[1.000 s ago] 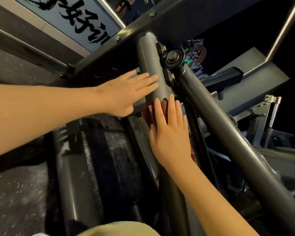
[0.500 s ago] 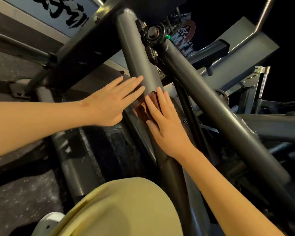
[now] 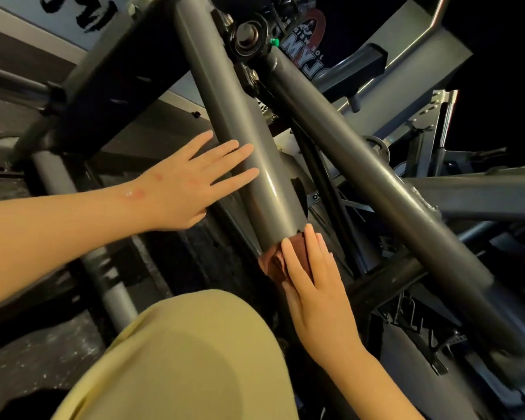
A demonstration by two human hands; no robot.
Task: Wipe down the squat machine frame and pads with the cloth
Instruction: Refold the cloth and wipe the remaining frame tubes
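The left hand [image 3: 188, 183] lies flat with its fingers straight and spread. The fingertips rest on the side of the grey frame tube [image 3: 246, 147], which slopes up towards the pivot bolt [image 3: 249, 36]. A small green cap [image 3: 274, 41] sits just beside that bolt.

Lower on the same tube, the right hand [image 3: 315, 289] is also flat, its straight fingers pressing the brown cloth [image 3: 272, 263] against the metal. The cloth is bunched under the fingers and shows at their left edge, just where the tube's wider sleeve ends. Neither hand curls around anything.

A second, longer diagonal tube [image 3: 361, 165] runs down to the right from the pivot. A black padded bar [image 3: 358, 68] sticks out behind it. A knee in pale yellow trousers [image 3: 188, 359] fills the bottom of the view, above the dark speckled floor [image 3: 28, 359].

Half a second earlier the cloth and right hand were higher on the tube, with the right fingertips just beside the left ones. Now they have slid down and are well apart from the left hand. The left hand keeps its flat hold on the tube. The knee takes up more of the view than before.
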